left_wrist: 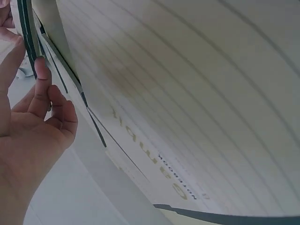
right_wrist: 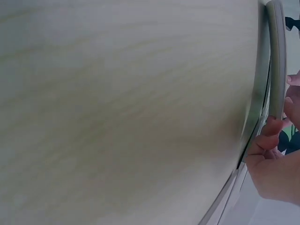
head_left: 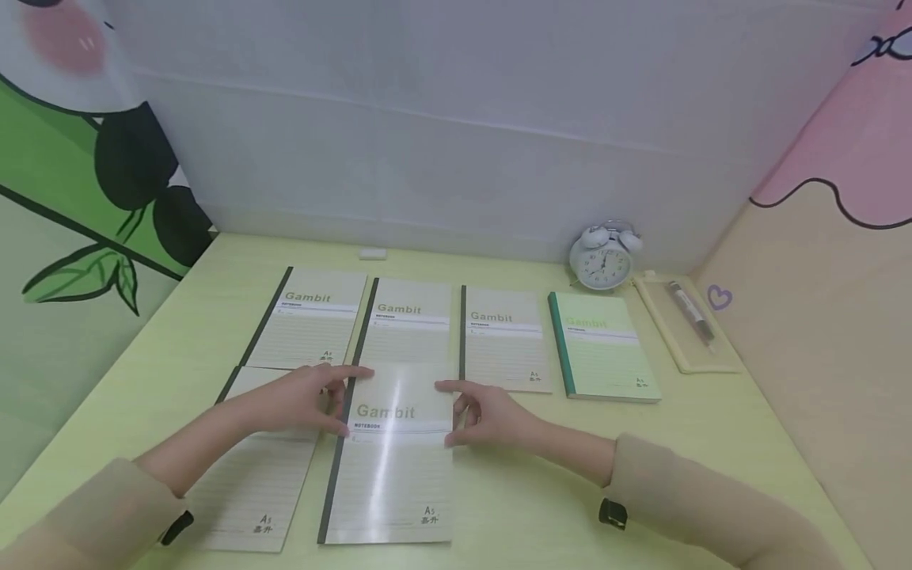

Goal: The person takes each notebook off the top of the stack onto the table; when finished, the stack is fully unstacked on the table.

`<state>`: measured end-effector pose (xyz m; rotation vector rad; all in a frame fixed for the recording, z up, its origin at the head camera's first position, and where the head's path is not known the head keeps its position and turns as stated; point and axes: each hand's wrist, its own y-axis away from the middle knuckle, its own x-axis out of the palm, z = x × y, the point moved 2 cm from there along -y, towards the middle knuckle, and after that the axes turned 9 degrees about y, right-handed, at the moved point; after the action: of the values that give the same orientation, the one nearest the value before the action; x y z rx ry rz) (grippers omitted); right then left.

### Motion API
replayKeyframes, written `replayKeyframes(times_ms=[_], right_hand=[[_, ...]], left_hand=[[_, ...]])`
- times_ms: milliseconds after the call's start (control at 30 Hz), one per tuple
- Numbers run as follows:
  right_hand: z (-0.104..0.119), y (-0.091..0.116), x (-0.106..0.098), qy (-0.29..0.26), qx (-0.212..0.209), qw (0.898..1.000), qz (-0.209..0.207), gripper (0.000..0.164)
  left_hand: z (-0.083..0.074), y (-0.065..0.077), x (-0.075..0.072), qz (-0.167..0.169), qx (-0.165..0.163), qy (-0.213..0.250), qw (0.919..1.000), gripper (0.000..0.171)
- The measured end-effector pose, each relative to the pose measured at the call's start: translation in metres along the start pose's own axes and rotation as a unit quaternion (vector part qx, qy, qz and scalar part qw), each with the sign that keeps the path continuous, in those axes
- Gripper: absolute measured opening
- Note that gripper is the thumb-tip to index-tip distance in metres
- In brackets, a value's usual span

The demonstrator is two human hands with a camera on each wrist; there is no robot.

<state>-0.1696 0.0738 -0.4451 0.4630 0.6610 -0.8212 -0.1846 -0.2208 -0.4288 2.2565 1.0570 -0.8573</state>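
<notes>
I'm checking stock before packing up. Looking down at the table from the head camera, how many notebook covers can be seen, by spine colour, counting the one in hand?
Dark-spined notebooks: 5
Green-spined notebook: 1
Total: 6

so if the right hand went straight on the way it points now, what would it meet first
The notebook it holds: the right hand grips one side and points across it. Past that, the left hand at the opposite side seems next in line, though depth is hard to judge.
</notes>
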Motion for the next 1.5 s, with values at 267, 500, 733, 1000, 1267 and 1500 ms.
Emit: replayKeyframes(times_ms=[267, 500, 733, 1000, 1267, 1500], right_hand=[[0.001, -0.003, 0.017, 0.010, 0.011, 1.000, 0.019, 0.075], [0.003, -0.004, 0.024, 0.037, 0.021, 0.999, 0.024, 0.075], [0.004, -0.005, 0.024, 0.079, 0.013, 0.996, 0.031, 0.076], [0.004, 0.000, 0.003, 0.063, 0.014, 0.998, 0.025, 0.072], [0.008, 0.017, -0.048, 0.084, -0.018, 0.996, -0.013, 0.063], [0.005, 0.039, -0.099, 0.095, -0.017, 0.994, -0.045, 0.061]], left_hand=[[0.005, 0.004, 0.002, 0.030, -0.004, 0.003, 0.9995, 0.079], [0.007, 0.007, 0.004, 0.044, -0.004, -0.008, 0.9990, 0.073], [0.009, 0.006, 0.008, 0.029, 0.001, -0.076, 0.9967, 0.067], [-0.004, 0.001, -0.002, 0.007, -0.007, -0.100, 0.9950, 0.067], [-0.040, -0.011, -0.024, 0.010, 0.037, -0.076, 0.9964, 0.066], [-0.076, -0.032, -0.038, -0.009, 0.084, -0.090, 0.9924, 0.066]])
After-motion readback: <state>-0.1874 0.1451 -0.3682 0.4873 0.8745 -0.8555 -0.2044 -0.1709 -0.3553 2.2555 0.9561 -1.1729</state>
